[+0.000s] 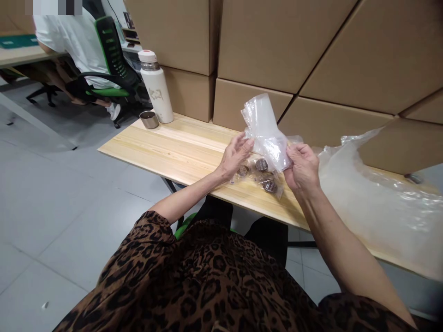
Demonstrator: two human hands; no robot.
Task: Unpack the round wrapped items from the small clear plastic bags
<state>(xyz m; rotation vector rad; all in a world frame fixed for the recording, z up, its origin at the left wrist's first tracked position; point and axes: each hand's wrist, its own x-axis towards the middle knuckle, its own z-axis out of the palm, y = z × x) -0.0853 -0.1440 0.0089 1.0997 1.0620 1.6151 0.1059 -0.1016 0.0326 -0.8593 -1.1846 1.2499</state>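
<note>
Clear, flimsy plastic bag [265, 133]: your left hand [235, 154] and right hand [302, 168] both pinch its lower edge; light, slippery, so grip the rim

Leopard-print sleeves [207, 276], clear plastic bag [265, 131], pale wooden table [173, 147], white flask [155, 87], brown cardboard boxes [277, 41]

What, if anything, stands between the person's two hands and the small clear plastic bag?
Nothing visible does. The left hand and the right hand both already touch the small clear plastic bag, held above the wooden table and the packaged dark round pieces.
</note>
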